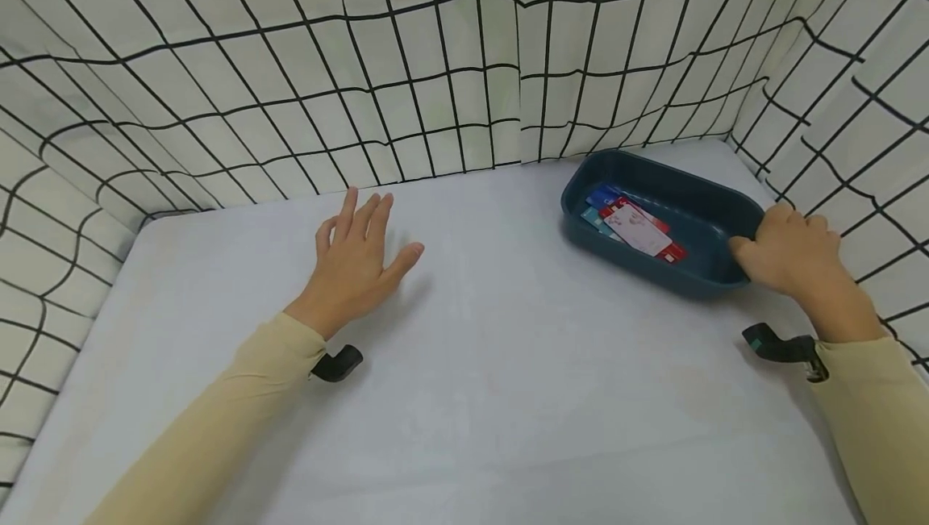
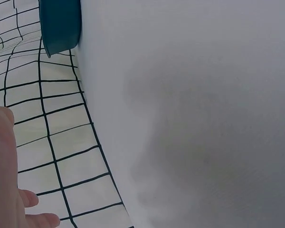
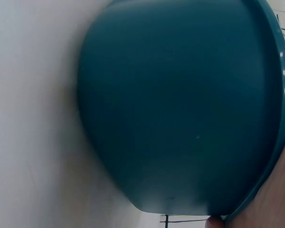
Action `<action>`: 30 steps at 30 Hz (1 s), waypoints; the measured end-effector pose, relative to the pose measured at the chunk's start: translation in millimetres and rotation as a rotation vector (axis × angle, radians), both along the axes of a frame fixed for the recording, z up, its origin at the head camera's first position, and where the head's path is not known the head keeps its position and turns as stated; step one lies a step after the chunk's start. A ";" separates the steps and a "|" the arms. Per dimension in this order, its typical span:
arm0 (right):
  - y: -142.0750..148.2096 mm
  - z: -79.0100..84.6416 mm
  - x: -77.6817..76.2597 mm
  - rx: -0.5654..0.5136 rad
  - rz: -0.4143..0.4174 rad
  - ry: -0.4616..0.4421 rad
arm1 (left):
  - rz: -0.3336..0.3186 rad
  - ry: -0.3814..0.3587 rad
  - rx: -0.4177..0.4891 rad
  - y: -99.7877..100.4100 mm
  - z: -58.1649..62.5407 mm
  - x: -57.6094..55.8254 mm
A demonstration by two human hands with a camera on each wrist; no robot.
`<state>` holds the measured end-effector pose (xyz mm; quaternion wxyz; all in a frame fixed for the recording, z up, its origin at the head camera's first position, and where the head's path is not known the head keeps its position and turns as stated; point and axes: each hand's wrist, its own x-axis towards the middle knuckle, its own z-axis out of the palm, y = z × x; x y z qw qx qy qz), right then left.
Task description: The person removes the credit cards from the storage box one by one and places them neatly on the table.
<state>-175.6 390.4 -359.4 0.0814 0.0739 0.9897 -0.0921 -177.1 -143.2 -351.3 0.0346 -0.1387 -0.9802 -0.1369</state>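
A dark teal plastic basin (image 1: 697, 186) stands at the right back of the white surface, with several flat colourful packets (image 1: 639, 227) inside at its left end. My right hand (image 1: 794, 255) grips the basin's right end, thumb over the inner rim and fingers on the outside. In the right wrist view the basin's outer wall (image 3: 180, 104) fills most of the picture. My left hand (image 1: 356, 259) hovers over the surface left of the basin, fingers spread and holding nothing. Part of that hand (image 2: 4, 171) shows at the edge of the left wrist view.
A white cloth-like surface (image 1: 493, 380) lies under both arms. White walls with a black grid pattern (image 1: 435, 73) rise at the back, left and right; the right wall (image 1: 856, 106) is close to the basin's right end. A black wrist device (image 1: 337, 364) sticks out from each sleeve.
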 end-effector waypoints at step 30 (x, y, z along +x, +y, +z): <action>-14.6 -2.3 2.3 -0.047 0.035 0.042 | -0.056 -0.041 0.090 43.3 -10.1 -14.1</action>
